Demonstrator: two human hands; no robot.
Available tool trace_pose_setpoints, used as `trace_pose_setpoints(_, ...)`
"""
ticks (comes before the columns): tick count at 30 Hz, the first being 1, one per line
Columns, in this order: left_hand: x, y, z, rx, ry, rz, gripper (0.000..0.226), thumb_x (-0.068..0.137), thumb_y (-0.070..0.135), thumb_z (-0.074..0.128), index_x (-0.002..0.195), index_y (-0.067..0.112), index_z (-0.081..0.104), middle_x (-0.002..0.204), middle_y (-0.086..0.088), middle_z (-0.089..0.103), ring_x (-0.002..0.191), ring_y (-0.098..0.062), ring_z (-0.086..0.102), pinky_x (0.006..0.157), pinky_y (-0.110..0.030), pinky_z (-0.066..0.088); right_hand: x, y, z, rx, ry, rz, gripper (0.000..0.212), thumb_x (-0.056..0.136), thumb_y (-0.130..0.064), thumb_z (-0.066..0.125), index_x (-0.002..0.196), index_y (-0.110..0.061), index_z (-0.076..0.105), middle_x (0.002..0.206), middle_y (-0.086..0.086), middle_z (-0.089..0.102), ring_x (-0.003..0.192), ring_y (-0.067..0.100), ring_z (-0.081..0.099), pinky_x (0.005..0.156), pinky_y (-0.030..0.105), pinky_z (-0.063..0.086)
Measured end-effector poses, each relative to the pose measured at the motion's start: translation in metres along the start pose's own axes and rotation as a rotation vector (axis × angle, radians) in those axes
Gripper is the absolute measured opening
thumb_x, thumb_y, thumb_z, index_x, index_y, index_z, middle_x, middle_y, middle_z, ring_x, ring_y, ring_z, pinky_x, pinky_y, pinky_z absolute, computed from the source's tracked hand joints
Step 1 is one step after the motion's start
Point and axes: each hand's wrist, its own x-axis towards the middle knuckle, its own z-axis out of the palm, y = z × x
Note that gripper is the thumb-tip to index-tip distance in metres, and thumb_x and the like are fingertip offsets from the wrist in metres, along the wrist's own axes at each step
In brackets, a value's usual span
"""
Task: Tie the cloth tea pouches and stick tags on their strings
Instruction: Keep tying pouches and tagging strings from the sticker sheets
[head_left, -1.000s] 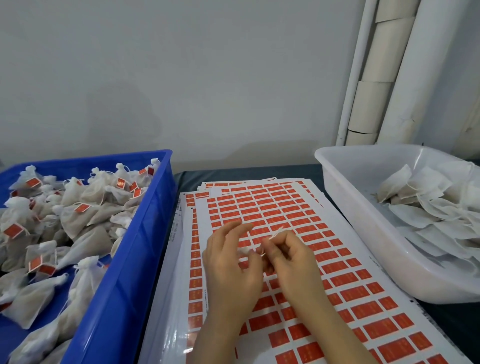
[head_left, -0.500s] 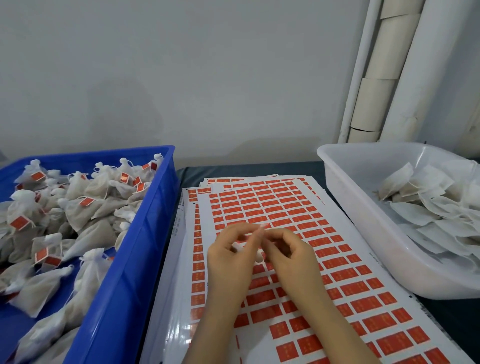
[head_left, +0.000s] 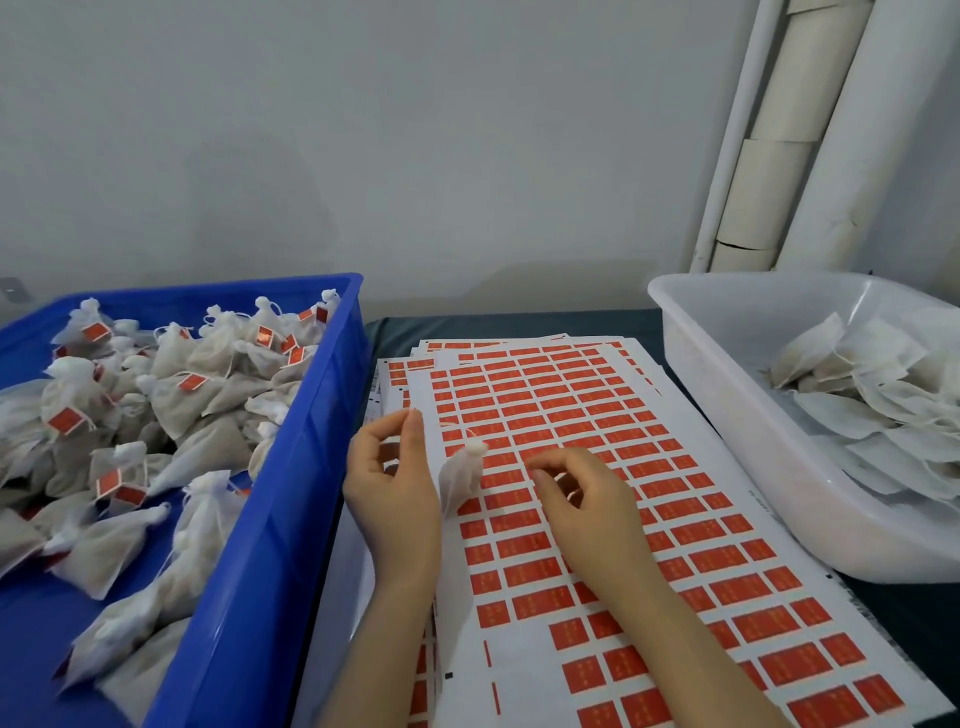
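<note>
Both of my hands are low over a stack of white backing sheets (head_left: 519, 675) printed with rows of small red sticker tags (head_left: 522, 545). The stack lies on the dark tabletop (head_left: 519, 323) between two bins.

My left hand (head_left: 395, 493) is raised with thumb and forefinger pressed together at the tips, pinching a thin white string (head_left: 457, 425). The string runs across to the knotted neck of one small white cloth tea pouch (head_left: 460, 480). The pouch hangs tilted just beside my left palm, above the sheets, with its neck bunched closed.

My right hand (head_left: 587, 504) sits just to the right of the pouch and apart from it. Its fingers are curled, with the tips pointing down at a row of the sticker tags. I cannot tell whether they pinch a tag or only touch the sheet.

To my left stands a deep blue plastic crate (head_left: 270, 545) piled with tied cloth pouches (head_left: 208, 358), many with red tags (head_left: 67, 420) on their strings. To my right is a translucent white plastic tub (head_left: 737, 441) holding flat, untied pouches (head_left: 857, 415) heaped toward its right side.

Near me, at the lower left of the top sheet, the backing shows white where the rows of tags begin farther right. Behind the tub, pale pipes (head_left: 769, 182) run up the grey wall.
</note>
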Motion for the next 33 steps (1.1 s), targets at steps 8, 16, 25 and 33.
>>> trace_pose_setpoints(8,0.002,-0.004,0.001,0.012,-0.058,-0.094,0.011,0.093,0.031,0.059,0.084,0.038,0.059,0.086,0.020,0.065,0.081,0.012,0.060,0.049,-0.001,0.042,-0.048,-0.048,-0.013,-0.322,-0.275,0.118,0.063,0.080,-0.064,0.048,0.137,-0.047,0.026,0.147,-0.020,0.030,0.134,0.009,0.034,0.110,0.032,0.026)
trace_pose_setpoints(16,0.008,0.008,-0.008,-0.490,-0.157,-0.365,0.017,0.099,0.025,0.047,0.094,0.021,0.063,0.085,0.005,0.074,0.081,-0.012,0.072,0.069,-0.023,0.059,-0.078,-0.017,0.008,-0.571,-0.396,0.253,0.106,0.065,-0.084,0.039,0.141,-0.041,-0.020,0.152,-0.013,-0.023,0.141,0.014,-0.019,0.098,0.035,-0.019)
trace_pose_setpoints(25,0.007,0.008,-0.017,-0.060,-0.470,-0.173,0.017,0.097,0.029,0.050,0.086,0.020,0.059,0.060,0.006,0.064,0.041,-0.008,0.053,0.043,-0.011,0.040,-0.064,-0.006,0.006,-0.467,-0.101,0.326,0.093,0.068,-0.083,0.041,0.142,-0.046,-0.002,0.155,-0.017,0.005,0.144,0.015,0.006,0.110,0.036,-0.001)
trace_pose_setpoints(33,-0.011,-0.004,-0.011,0.652,-0.860,-0.002,0.023,0.077,0.070,0.054,0.085,0.049,0.057,0.082,0.035,0.055,0.079,0.001,0.058,0.066,-0.017,0.040,-0.045,-0.005,-0.006,-0.310,0.002,0.263,0.070,0.079,-0.074,0.036,0.141,-0.042,0.025,0.146,-0.017,0.036,0.134,0.013,0.033,0.115,0.038,0.023)
